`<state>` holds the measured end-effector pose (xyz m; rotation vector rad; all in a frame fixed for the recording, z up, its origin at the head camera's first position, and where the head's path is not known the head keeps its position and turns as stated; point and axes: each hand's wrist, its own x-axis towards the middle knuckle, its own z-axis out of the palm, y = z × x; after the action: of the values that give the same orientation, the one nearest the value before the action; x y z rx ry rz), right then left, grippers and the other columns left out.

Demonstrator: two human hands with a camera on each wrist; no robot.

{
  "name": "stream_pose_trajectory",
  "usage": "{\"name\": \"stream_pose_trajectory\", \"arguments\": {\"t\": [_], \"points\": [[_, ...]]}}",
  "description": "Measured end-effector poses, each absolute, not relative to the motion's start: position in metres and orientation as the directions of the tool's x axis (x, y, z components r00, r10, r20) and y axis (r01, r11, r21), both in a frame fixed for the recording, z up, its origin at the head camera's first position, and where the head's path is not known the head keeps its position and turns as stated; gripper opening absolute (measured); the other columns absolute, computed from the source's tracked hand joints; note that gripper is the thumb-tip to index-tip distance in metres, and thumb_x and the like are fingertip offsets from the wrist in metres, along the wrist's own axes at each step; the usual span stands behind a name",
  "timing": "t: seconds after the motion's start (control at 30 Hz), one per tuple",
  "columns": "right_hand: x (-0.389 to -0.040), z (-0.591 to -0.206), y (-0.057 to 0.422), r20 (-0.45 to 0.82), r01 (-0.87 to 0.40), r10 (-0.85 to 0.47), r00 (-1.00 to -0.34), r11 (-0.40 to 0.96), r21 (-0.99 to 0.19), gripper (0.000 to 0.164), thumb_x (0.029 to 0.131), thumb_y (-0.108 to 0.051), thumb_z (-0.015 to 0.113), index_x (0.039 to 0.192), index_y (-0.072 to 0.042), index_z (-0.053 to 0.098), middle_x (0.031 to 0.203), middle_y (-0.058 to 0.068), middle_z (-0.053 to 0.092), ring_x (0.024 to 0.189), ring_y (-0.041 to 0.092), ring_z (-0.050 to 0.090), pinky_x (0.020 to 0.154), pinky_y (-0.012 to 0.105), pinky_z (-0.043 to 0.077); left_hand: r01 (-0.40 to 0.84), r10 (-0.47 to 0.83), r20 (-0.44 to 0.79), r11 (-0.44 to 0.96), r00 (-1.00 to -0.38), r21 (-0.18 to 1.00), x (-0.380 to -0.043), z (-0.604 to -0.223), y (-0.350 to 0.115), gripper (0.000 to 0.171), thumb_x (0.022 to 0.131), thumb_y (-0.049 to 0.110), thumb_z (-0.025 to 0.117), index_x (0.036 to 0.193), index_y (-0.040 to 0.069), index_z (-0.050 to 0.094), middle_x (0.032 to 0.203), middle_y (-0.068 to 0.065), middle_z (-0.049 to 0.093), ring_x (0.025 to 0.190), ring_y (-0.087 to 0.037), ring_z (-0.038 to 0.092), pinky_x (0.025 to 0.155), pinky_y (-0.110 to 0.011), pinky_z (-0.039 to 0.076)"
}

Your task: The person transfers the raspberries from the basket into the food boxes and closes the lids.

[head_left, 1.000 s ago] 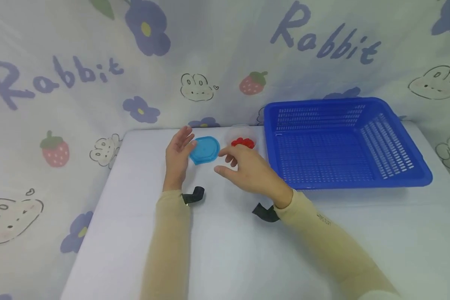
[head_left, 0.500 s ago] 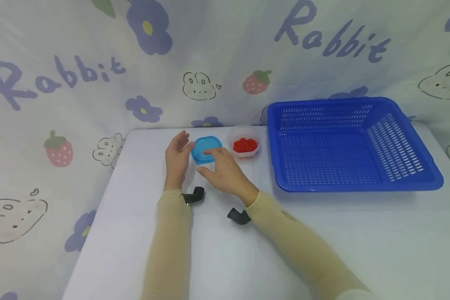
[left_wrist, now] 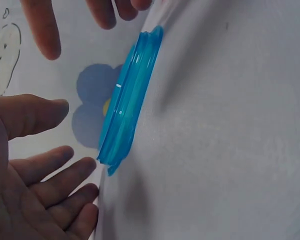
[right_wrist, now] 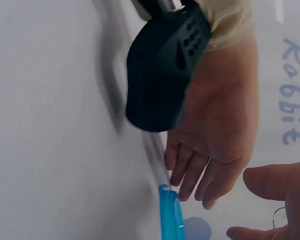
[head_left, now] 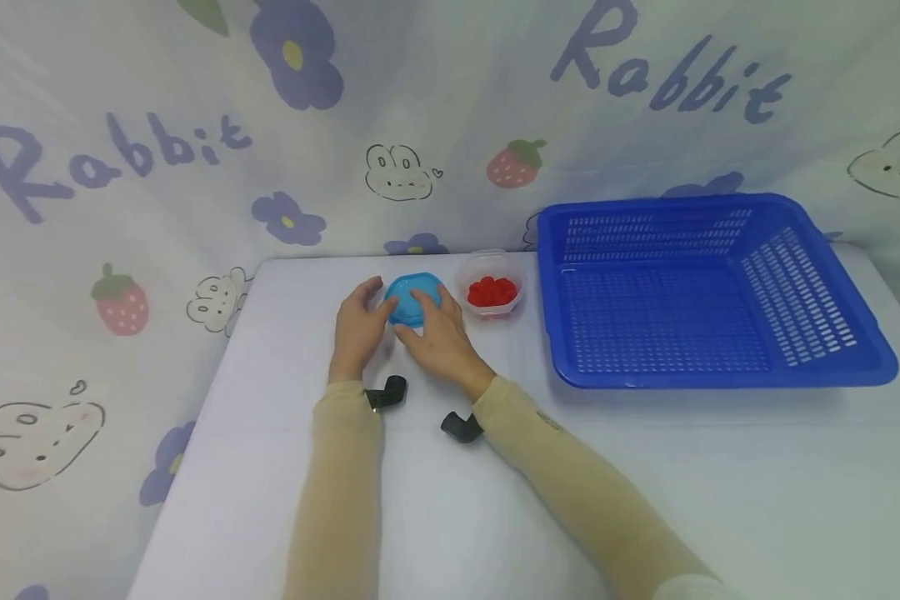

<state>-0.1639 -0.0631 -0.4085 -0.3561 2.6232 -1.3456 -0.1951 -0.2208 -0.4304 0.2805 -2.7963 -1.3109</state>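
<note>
A shallow blue plastic lid (head_left: 403, 287) with a raised rim lies on the white table near the back edge. My left hand (head_left: 358, 333) is at its left side, fingers extended and thumb near the rim. Over the lid's right side, my right hand (head_left: 446, 343) has its thumb and fingers spread. In the left wrist view, space shows between the fingers and the lid (left_wrist: 129, 100). In the right wrist view the left fingertips are close to the lid (right_wrist: 169, 217); contact cannot be told. Both hands appear to hold nothing.
Just right of the lid stands a clear plastic tub (head_left: 497, 310) with several small red pieces (head_left: 492, 292) inside. A large blue basket (head_left: 667, 379) fills the back right. Black cameras jut from both wrists. A printed cloth (head_left: 435, 100) hangs behind the table.
The right hand has moved left from beside the tub to over the lid, uncovering the red pieces. The left hand has lowered slightly toward the lid.
</note>
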Motion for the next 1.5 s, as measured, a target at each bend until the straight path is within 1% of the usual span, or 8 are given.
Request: {"name": "stream_pose_trajectory", "arguments": {"t": [0.17,0.4,0.6,0.7,0.97,1.1,1.27,1.5], "points": [[-0.167,-0.414,-0.066,-0.038,-0.133,-0.267,-0.963,0.593,-0.794,0.064,0.089,-0.037,0.058,0.142,-0.013,0.033,0.15,0.02,0.013,0.138,0.033,0.01,0.105,0.052,0.029,-0.143,-0.133,-0.071,0.676,-0.989,0.723,-0.194,-0.428,-0.222,0.059,0.09,0.04,0.056,0.141,0.017,0.039,0.143,-0.003,0.04,0.136,-0.024,0.028,0.11,-0.043,0.021],[-0.169,-0.421,-0.065,-0.053,-0.13,-0.268,-0.962,0.619,-0.774,0.069,0.088,-0.036,0.058,0.144,-0.011,0.028,0.15,0.023,0.011,0.138,0.037,0.006,0.106,0.055,0.024,-0.15,-0.103,-0.109,0.713,-0.989,0.685,-0.193,-0.428,-0.222,0.058,0.092,0.039,0.053,0.143,0.017,0.036,0.146,-0.004,0.037,0.137,-0.026,0.026,0.11,-0.045,0.02],[-0.169,-0.428,-0.065,-0.02,-0.168,-0.27,-0.963,0.655,-0.737,0.071,0.086,-0.037,0.06,0.144,-0.008,0.029,0.148,0.026,0.016,0.138,0.039,0.008,0.111,0.051,0.012,-0.134,-0.073,-0.12,0.748,-0.99,0.65,-0.194,-0.429,-0.218,0.054,0.093,0.035,0.051,0.143,0.019,0.036,0.148,-0.009,0.032,0.137,-0.029,0.025,0.11,-0.046,0.02],[-0.167,-0.432,-0.065,0.002,-0.186,-0.272,-0.962,0.654,-0.733,0.072,0.085,-0.036,0.061,0.143,-0.006,0.03,0.147,0.028,0.018,0.137,0.04,0.01,0.111,0.05,0.011,-0.128,-0.066,-0.119,0.749,-0.991,0.65,-0.192,-0.429,-0.217,0.053,0.093,0.032,0.051,0.143,0.018,0.037,0.147,-0.01,0.033,0.136,-0.029,0.027,0.11,-0.045,0.02],[-0.167,-0.432,-0.069,0.048,-0.18,-0.237,-0.97,0.575,-0.798,0.067,0.087,-0.031,0.059,0.142,-0.007,0.029,0.146,0.026,0.02,0.136,0.038,0.016,0.109,0.05,0.021,-0.136,-0.113,-0.079,0.687,-0.99,0.714,-0.192,-0.429,-0.219,0.051,0.093,0.029,0.053,0.141,0.019,0.04,0.144,-0.003,0.039,0.135,-0.022,0.029,0.111,-0.041,0.021],[-0.168,-0.43,-0.07,0.037,-0.149,-0.219,-0.975,0.52,-0.841,0.064,0.089,-0.029,0.057,0.142,-0.008,0.028,0.148,0.021,0.019,0.137,0.034,0.017,0.107,0.051,0.025,-0.124,-0.125,-0.056,0.643,-0.991,0.756,-0.193,-0.428,-0.219,0.049,0.092,0.027,0.055,0.138,0.015,0.043,0.141,-0.004,0.044,0.133,-0.021,0.034,0.11,-0.039,0.024],[-0.169,-0.429,-0.069,0.038,-0.138,-0.213,-0.976,0.479,-0.867,0.061,0.089,-0.028,0.057,0.142,-0.01,0.03,0.148,0.017,0.022,0.136,0.03,0.021,0.107,0.048,0.027,-0.1,-0.167,-0.001,0.59,-0.986,0.801,-0.193,-0.424,-0.218,0.046,0.091,0.022,0.057,0.134,0.01,0.048,0.136,-0.008,0.05,0.128,-0.022,0.041,0.106,-0.037,0.032],[-0.169,-0.425,-0.071,0.053,-0.143,-0.214,-0.975,0.431,-0.891,0.057,0.09,-0.024,0.056,0.14,-0.01,0.033,0.147,0.014,0.028,0.134,0.027,0.026,0.108,0.044,0.026,-0.093,-0.282,0.057,0.49,-0.958,0.867,-0.194,-0.42,-0.218,0.04,0.09,0.018,0.058,0.129,0.011,0.054,0.13,-0.004,0.055,0.126,-0.014,0.043,0.105,-0.031,0.033]]}}
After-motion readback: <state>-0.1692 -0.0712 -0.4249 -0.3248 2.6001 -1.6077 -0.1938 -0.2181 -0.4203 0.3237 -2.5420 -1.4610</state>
